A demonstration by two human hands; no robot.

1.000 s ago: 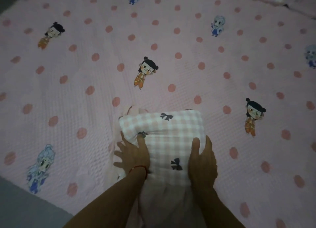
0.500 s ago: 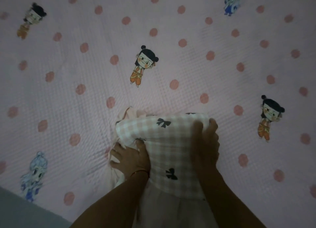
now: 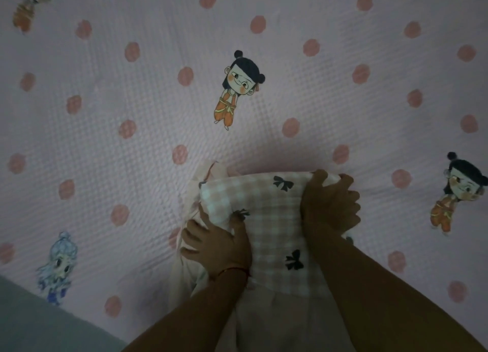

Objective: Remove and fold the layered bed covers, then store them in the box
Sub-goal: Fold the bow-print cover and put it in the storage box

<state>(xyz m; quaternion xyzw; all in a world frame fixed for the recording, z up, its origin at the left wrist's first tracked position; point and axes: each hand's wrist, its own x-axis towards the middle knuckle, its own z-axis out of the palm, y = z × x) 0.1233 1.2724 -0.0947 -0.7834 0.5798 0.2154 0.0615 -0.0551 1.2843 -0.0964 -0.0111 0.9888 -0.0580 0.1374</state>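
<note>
A folded pink-and-white checked cover (image 3: 274,219) with black bows lies on the pink dotted bed sheet (image 3: 158,101) near the bed's front edge. My left hand (image 3: 219,243) grips its left side, thumb on top and fingers tucked under the loose pale layers. My right hand (image 3: 330,206) curls over the bundle's far right corner and grips it. A red thread band circles my left wrist. No box is in view.
The dotted sheet with cartoon figures spreads over the whole bed to the left, right and far side. A strip of grey floor (image 3: 39,325) shows at the lower left beside the bed edge.
My right hand slid from the bundle's near right side up to its far right corner and curled over it. My left hand tucked further under the left side. The view moved closer.
</note>
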